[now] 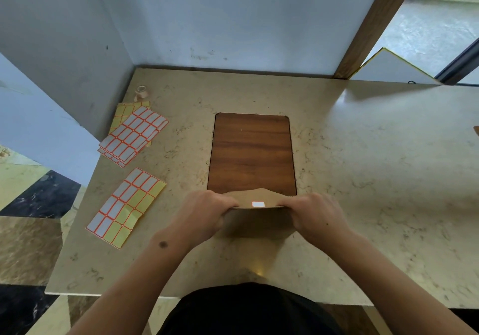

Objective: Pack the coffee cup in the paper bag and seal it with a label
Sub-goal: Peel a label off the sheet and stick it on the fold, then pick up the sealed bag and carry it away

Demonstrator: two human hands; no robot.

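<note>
A brown paper bag [256, 222] stands on the marble counter near its front edge, its top folded over. A small white label with an orange border [258, 204] sits on the folded flap at the middle. My left hand [204, 214] grips the bag's left top corner. My right hand [315, 215] grips the right top corner. Both hands pinch the fold. The coffee cup is not visible; the bag hides whatever is inside.
A partly used label sheet [127, 207] lies left of the bag. A stack of label sheets [133, 135] lies farther back left, with a small tape roll [141, 91] behind it. A wooden inset panel [252, 154] lies beyond the bag. Walls close the back and left.
</note>
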